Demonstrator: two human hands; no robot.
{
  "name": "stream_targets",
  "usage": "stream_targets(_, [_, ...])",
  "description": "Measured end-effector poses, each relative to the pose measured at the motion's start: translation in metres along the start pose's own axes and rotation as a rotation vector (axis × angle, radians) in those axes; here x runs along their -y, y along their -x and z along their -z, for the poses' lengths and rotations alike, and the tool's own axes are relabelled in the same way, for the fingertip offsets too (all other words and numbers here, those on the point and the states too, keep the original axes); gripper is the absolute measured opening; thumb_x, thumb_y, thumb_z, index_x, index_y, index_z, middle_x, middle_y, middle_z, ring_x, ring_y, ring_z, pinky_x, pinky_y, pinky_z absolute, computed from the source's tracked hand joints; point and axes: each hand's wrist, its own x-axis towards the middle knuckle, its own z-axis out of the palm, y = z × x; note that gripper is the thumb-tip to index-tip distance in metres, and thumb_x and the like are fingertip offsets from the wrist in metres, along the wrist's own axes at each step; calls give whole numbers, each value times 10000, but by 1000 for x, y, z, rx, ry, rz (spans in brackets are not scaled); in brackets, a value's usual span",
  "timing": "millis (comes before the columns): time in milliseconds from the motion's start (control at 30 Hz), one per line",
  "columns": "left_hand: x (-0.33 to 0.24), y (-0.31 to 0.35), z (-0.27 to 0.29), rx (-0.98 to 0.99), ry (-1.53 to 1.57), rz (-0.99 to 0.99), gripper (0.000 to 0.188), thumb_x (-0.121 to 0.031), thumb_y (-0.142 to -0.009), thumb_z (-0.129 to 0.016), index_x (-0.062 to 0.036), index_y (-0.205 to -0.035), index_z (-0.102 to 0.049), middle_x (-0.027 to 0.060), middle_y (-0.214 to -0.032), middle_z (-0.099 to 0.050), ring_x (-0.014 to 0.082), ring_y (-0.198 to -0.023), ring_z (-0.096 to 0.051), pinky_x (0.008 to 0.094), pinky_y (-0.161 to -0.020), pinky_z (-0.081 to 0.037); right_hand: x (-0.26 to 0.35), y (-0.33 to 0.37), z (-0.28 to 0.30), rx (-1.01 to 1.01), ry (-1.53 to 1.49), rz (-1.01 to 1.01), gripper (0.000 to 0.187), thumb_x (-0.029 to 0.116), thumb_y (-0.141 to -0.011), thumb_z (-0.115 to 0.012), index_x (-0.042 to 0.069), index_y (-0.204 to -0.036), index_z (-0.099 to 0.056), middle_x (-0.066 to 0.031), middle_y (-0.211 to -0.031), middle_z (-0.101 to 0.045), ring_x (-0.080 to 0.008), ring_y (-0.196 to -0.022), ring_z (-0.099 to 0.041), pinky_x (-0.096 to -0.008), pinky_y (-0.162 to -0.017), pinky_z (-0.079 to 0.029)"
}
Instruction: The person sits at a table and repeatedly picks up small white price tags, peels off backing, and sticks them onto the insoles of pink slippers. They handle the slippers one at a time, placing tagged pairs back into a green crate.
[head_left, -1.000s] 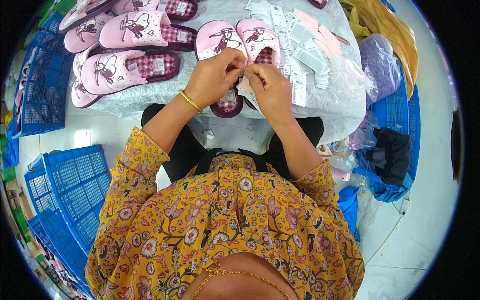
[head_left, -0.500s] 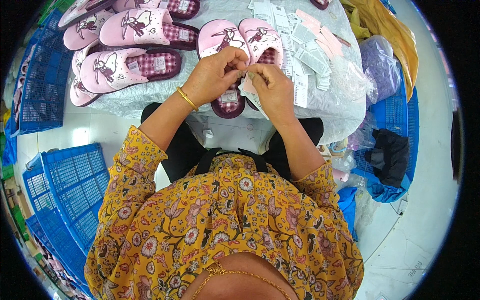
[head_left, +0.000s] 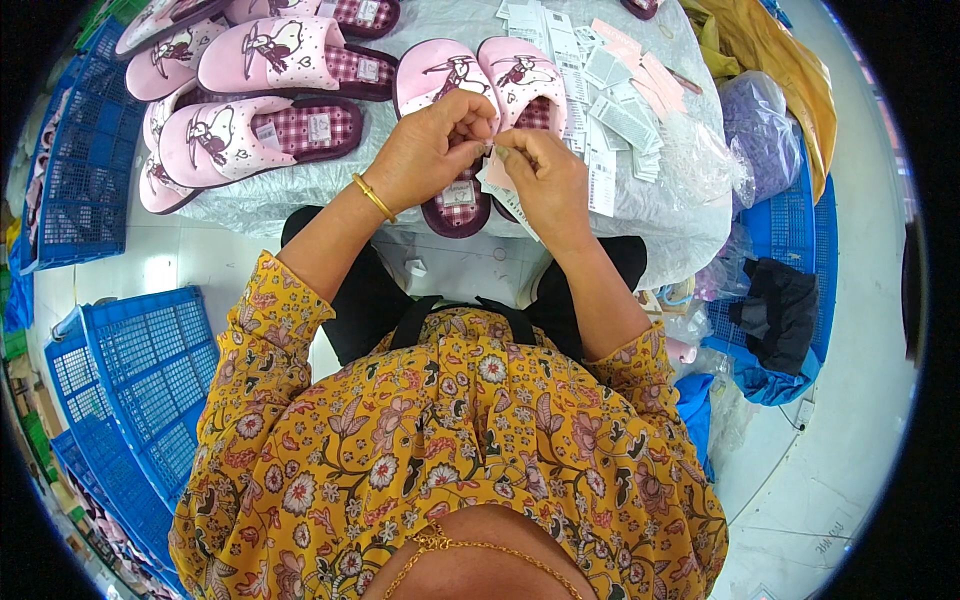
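Over a pair of pink slippers (head_left: 430, 66) at the table's near edge, my two hands meet with fingers pinched together. My left hand (head_left: 440, 140) is closed at its fingertips on something too small to make out. Right beside it, my right hand (head_left: 548, 185) pinches a pink-and-white paper tag (head_left: 495, 172), which hangs below the fingers. The slippers have a dark cartoon print on top and maroon checked insoles; my hands cover part of both. Whether the tag is joined to a slipper is hidden.
More pink slippers (head_left: 265, 135) lie piled at the left of the plastic-covered table (head_left: 690, 215). Loose paper tags (head_left: 625, 115) spread right of the pair. Blue crates (head_left: 150, 370) stand on the left floor; a plastic-wrapped purple bundle (head_left: 762, 130) sits at right.
Almost nothing differs. My fingertips have shifted very slightly around the tag, and both hands stay in the same place over the slippers.
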Motion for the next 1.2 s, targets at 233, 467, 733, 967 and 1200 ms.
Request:
stream_targets(233, [0, -1, 0, -18, 2, -11, 302, 38, -854, -669, -58, -1116, -555, 21, -903, -628, 99, -815, -628, 247, -761, -538, 0, 0, 1, 10, 13, 22, 123, 75, -846, -676, 89, -957, -726, -100, -879, -688, -276, -757, -673, -361, -662, -523])
stream_targets(467, [-6, -3, 2, 27, -51, -9, 312, 60, -867, -661, -42, -1140, -552, 15, -954, -598, 63, -828, -590, 217, -737, -515, -1, -1, 0, 20, 121, 164, 106, 81, -839, -670, 93, -933, -716, -89, -862, -676, -286, -769, -663, -382, -663, -528])
stream_targets(733, [1, -3, 3, 54, 15, -36, 308, 90, -863, -644, -43, -1127, -559, -1, -972, -589, 54, -852, -592, 214, -761, -516, -4, -8, -2, 50, 202, 333, 103, 56, -796, -657, 89, -888, -690, -96, -811, -646, -308, -756, -646, -425, -658, -520])
stream_targets(967, [10, -4, 2, 32, 101, -36, 327, 93, -827, -648, -43, -1113, -567, 10, -946, -598, 76, -831, -598, 228, -753, -519, -5, -11, 0, 173, -61, 16, 114, 75, -812, -702, 60, -923, -683, -117, -826, -658, -311, -766, -650, -405, -674, -513])
stream_targets(1200, [3, -4, 6, 37, 75, 8, 279, 70, -856, -650, -30, -1105, -573, 10, -988, -600, 58, -859, -596, 216, -769, -513, 2, -15, 6, 172, 80, 109, 113, 94, -818, -713, 45, -910, -669, -135, -855, -653, -315, -793, -643, -406, -705, -507])
